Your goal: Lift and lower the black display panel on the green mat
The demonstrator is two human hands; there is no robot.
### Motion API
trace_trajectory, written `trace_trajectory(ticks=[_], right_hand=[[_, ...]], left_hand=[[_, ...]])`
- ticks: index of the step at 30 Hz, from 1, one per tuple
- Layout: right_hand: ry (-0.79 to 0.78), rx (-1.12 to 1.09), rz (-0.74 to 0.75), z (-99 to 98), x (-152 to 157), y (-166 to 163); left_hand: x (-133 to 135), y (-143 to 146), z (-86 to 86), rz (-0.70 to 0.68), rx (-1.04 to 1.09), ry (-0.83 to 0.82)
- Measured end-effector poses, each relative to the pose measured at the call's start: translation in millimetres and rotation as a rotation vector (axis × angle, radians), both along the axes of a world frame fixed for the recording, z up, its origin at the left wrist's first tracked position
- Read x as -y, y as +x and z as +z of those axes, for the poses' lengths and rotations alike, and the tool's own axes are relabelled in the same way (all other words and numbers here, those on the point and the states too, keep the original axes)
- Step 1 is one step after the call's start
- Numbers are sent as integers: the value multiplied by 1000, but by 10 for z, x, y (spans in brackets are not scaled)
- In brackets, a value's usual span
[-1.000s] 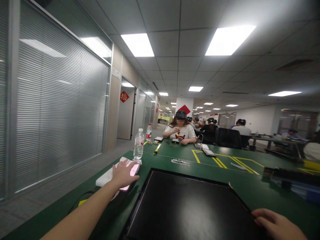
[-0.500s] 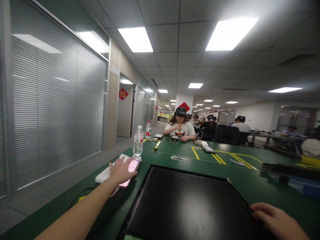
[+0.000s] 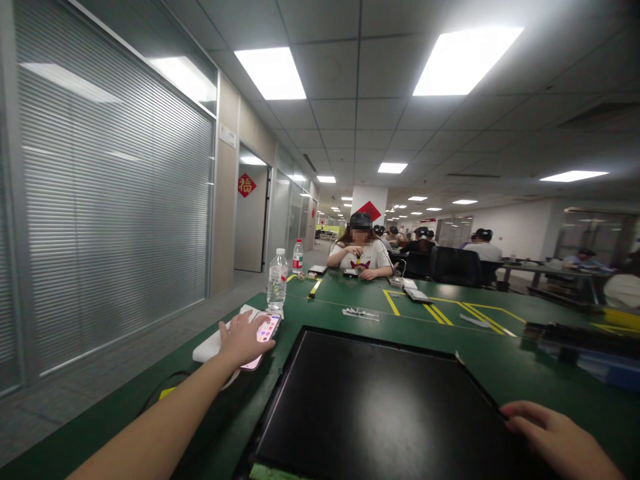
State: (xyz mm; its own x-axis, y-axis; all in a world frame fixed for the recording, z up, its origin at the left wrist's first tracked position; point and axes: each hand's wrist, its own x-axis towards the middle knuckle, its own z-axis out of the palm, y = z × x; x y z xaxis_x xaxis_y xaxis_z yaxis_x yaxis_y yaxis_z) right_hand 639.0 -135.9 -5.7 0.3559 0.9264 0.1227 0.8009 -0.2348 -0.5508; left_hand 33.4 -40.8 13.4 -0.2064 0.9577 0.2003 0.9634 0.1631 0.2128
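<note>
A smartphone [image 3: 261, 341] with a lit screen of colourful icons lies on the left of the table, partly over a white item [image 3: 207, 347] that looks like a paper pack. My left hand [image 3: 243, 339] rests over it, fingers spread and touching the phone without gripping it. A large black display panel [image 3: 380, 400] lies flat before me, its dark glossy face up. At its right edge is my right hand [image 3: 543, 423], with thumb and fingers closed on the rim. A green strip [image 3: 275, 472] shows at the panel's near left corner.
A clear water bottle [image 3: 277, 280] stands behind the phone, and a red-labelled bottle [image 3: 297, 257] farther back. Small metal pieces [image 3: 361, 313] lie beyond the panel on the green table [image 3: 320, 317]. A co-worker [image 3: 361, 250] sits opposite. Blurred dark and blue items [image 3: 585, 353] lie at right.
The phone screen has changed from a mostly pink page to one with icons. My view has shifted slightly; both hands stay in nearly the same places.
</note>
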Motion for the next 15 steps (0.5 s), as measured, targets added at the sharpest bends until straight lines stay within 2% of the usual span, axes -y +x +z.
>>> trace_trajectory(ticks=[9,15], right_hand=[[-1,-12,9,-21,-17,34],[16,0,6,-56,-30,57]], left_hand=[[93,36,27,-6,-20,42],[175,70,60,0,-50,1]])
